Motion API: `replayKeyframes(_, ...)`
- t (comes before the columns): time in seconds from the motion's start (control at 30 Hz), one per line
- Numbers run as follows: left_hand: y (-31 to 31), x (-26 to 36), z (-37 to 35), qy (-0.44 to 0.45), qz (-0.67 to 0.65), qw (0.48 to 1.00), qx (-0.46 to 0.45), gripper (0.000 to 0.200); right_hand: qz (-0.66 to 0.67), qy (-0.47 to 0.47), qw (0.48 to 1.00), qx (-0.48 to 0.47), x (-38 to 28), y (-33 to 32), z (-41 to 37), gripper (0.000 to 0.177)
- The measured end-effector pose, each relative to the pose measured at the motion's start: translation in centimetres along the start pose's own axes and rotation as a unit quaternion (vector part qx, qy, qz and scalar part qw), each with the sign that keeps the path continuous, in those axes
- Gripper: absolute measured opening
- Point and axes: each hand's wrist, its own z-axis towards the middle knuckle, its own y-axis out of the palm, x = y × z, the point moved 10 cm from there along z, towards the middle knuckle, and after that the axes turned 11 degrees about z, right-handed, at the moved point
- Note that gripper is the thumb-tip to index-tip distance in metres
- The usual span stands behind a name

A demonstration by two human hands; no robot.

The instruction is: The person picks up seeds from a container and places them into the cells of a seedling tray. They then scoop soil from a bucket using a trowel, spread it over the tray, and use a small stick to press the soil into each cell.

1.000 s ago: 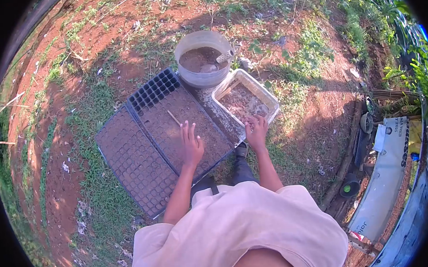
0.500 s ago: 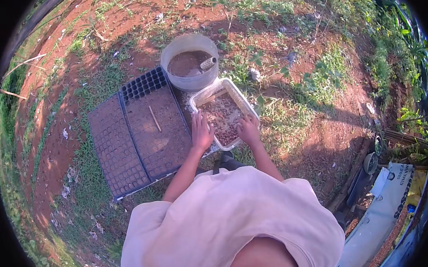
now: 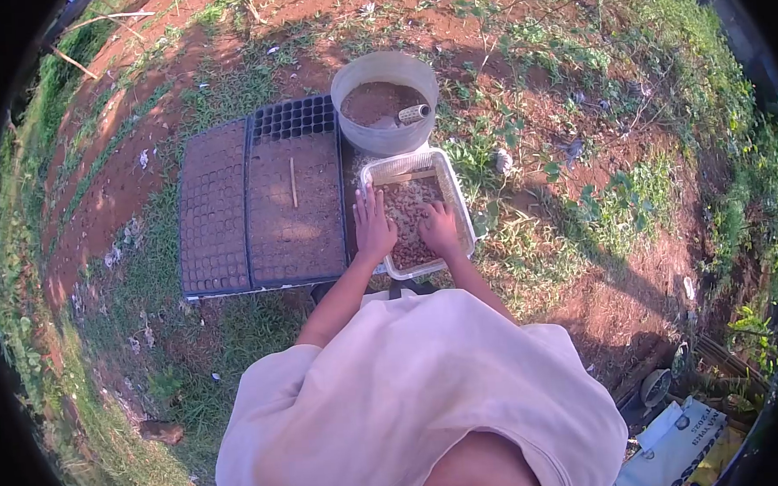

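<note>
A white rectangular plastic tub [image 3: 465, 208] holds many small reddish-brown seed-like pieces [image 3: 412, 252], with paler bits among them. My left hand [image 3: 373, 226] rests along the tub's left side, its fingers stretched out and apart. Inside the tub, my right hand [image 3: 441, 231] is bent down onto the pieces with its fingers curled; whatever the fingertips hold is hidden. A flat strip, perhaps wood, [image 3: 407, 175] lies at the tub's far end.
Left of the tub are two black seedling trays [image 3: 253, 250] filled with soil, and a thin stick [image 3: 293, 182] lies on one. Vacant cells [image 3: 294, 118] show at its far end. A round translucent bucket [image 3: 387, 139] holds soil and a perforated cylinder [image 3: 413, 114].
The whole view has turned and shifted, so the trays and tub appear straighter. My right hand has moved inward over the pieces; my left hand stays by the tub's left side.
</note>
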Motion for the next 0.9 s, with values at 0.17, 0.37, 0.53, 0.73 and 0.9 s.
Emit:
replayKeyframes(0.17,0.0,0.1,0.3,-0.01,0.003,1.0,0.008,0.067,-0.039,0.015,0.997,-0.06,1.1,2.7,2.3,0.04)
replayKeyframes(0.37,0.3,0.0,0.0,-0.012,0.017,0.999,-0.033,0.058,-0.096,0.075,0.99,-0.074,2.9,4.1,3.0,0.046)
replayKeyframes(0.53,0.3,-0.1,-0.1,-0.009,0.002,0.997,-0.072,0.052,-0.121,0.117,0.98,-0.102,3.9,4.7,3.0,0.043)
replayKeyframes(0.73,0.7,-0.4,-0.2,-0.023,0.0,0.993,-0.112,0.053,-0.101,0.095,0.981,-0.134,2.7,4.4,3.2,0.04)
replayKeyframes(0.9,0.7,-0.5,-0.1,-0.017,-0.025,0.991,-0.132,0.054,-0.077,0.082,0.987,-0.113,2.4,4.8,3.5,0.024)
